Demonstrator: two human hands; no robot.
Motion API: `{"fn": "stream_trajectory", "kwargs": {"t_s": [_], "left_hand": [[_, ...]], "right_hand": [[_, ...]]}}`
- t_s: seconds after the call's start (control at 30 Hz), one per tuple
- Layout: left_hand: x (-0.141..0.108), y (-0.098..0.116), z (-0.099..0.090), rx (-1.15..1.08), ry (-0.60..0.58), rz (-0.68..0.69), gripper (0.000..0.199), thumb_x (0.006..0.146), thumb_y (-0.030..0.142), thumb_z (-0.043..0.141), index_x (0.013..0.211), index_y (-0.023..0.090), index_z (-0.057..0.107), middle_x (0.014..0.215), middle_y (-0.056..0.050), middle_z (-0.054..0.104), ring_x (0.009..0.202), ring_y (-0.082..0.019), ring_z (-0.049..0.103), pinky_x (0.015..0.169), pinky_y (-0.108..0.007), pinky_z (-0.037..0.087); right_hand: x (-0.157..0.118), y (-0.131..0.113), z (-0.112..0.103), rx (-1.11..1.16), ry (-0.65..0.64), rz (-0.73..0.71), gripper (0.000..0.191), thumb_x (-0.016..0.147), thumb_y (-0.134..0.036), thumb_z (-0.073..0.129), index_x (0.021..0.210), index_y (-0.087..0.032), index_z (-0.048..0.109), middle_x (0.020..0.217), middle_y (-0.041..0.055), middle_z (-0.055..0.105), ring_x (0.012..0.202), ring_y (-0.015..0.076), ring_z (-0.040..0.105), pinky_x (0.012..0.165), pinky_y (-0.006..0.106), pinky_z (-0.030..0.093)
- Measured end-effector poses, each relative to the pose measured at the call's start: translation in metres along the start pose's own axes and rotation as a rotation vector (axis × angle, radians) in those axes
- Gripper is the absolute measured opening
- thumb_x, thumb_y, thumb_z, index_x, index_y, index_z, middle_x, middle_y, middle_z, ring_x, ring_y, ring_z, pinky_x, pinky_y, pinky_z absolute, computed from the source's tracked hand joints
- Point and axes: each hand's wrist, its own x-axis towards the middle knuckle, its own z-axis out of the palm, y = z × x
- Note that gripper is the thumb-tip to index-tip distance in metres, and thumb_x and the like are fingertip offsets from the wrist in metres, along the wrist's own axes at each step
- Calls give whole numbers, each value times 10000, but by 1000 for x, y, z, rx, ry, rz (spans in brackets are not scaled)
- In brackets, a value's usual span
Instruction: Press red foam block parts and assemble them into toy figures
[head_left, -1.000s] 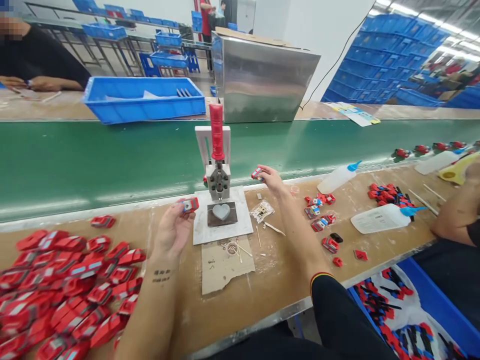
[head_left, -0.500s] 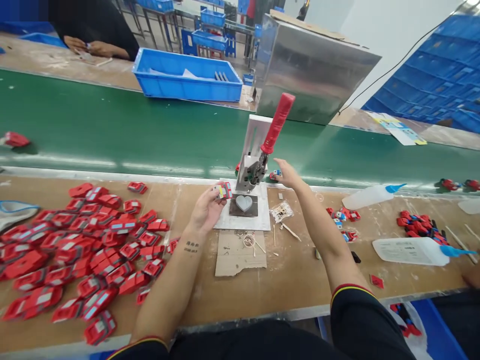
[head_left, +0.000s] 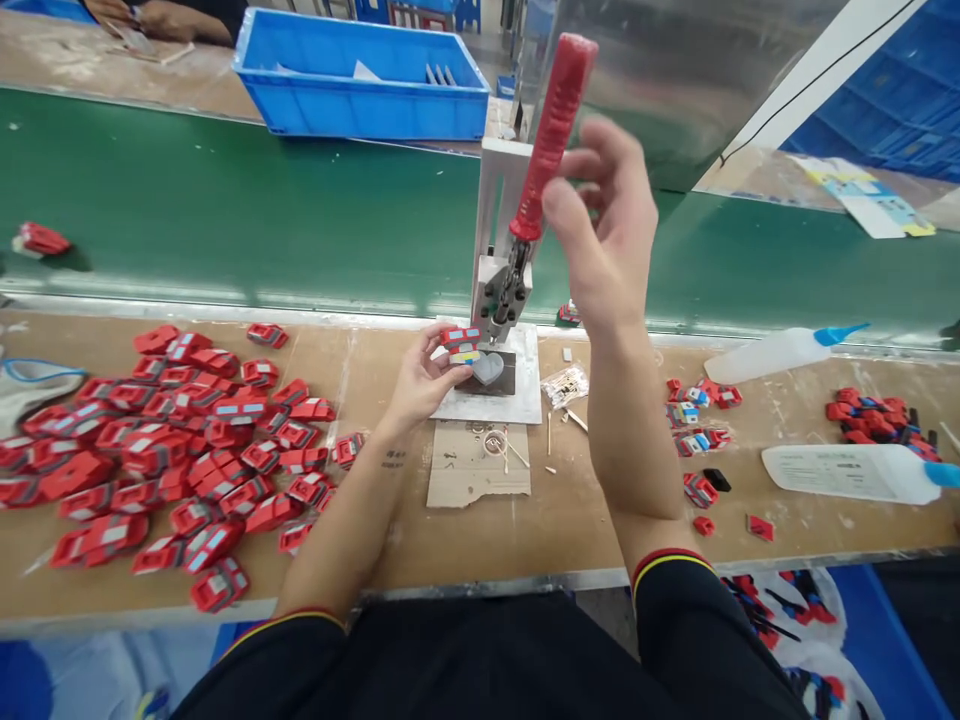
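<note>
My left hand [head_left: 424,375] pinches a small red toy car part [head_left: 460,340] with blue and yellow patches, close to the heart-shaped grey block [head_left: 489,369] on the press base. The hand press [head_left: 502,280] stands upright behind it, its red lever handle [head_left: 553,135] raised. My right hand [head_left: 607,220] is up at the handle's right side, fingers apart and curved, slightly blurred; I see no firm grip on it. Under the press base [head_left: 529,400] lies a piece of cardboard [head_left: 450,470] with cotton swabs on it.
Red toy car parts [head_left: 187,430] are heaped on the left of the bench. To the right lie two plastic bottles [head_left: 847,472], more red and blue parts [head_left: 877,415] and a bag of swabs [head_left: 566,385]. A green belt [head_left: 337,230] runs behind, with a blue bin [head_left: 367,90] beyond.
My right hand has risen from beside the belt's near edge to the red handle. My left hand has brought the toy part slightly closer to the heart-shaped block. The view has tilted down.
</note>
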Motion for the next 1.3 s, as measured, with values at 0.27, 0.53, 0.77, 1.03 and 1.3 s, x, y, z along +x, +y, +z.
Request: {"fn": "stream_trajectory", "kwargs": {"t_s": [0.27, 0.53, 0.77, 1.03, 1.3], "left_hand": [[6, -24, 0, 197, -17, 75, 495, 668, 224, 883, 1002, 259, 520, 938, 7, 650, 839, -163, 664, 825, -318, 537], [8, -28, 6, 551, -44, 239, 378, 779, 140, 750, 1115, 241, 609, 1016, -40, 727, 945, -225, 683, 934, -379, 527], [13, -30, 3, 476, -83, 167, 531, 749, 104, 795, 1202, 249, 557, 963, -23, 735, 913, -218, 731, 915, -374, 554], [19, -35, 14, 570, -123, 191, 389, 771, 109, 776, 1096, 223, 596, 1035, -52, 762, 961, -232, 735, 899, -369, 564], [18, -38, 13, 592, -134, 210, 353, 803, 162, 762, 1118, 210, 612, 1061, -64, 769, 945, -229, 724, 880, -358, 557]], "right_hand": [[43, -39, 2, -139, -151, -108, 183, 958, -308, 670, 1121, -239, 625, 966, -52, 601, 939, 121, 670, 842, 240, 571], [1, -63, -9, -195, -89, -192, 179, 983, -374, 689, 1152, -342, 640, 1179, -51, 680, 997, 159, 754, 756, 247, 619], [-15, -65, -13, -149, -98, -325, 196, 964, -322, 718, 1143, -353, 647, 1080, -41, 717, 1021, 191, 760, 722, 284, 581], [-31, -63, -12, -188, -47, -404, 238, 970, -267, 722, 1151, -410, 663, 1109, -36, 739, 999, 227, 757, 889, 380, 615], [-79, -53, -8, -311, 29, -531, 253, 971, -370, 720, 1218, -368, 666, 1013, -4, 798, 945, 256, 749, 874, 481, 613]]}}
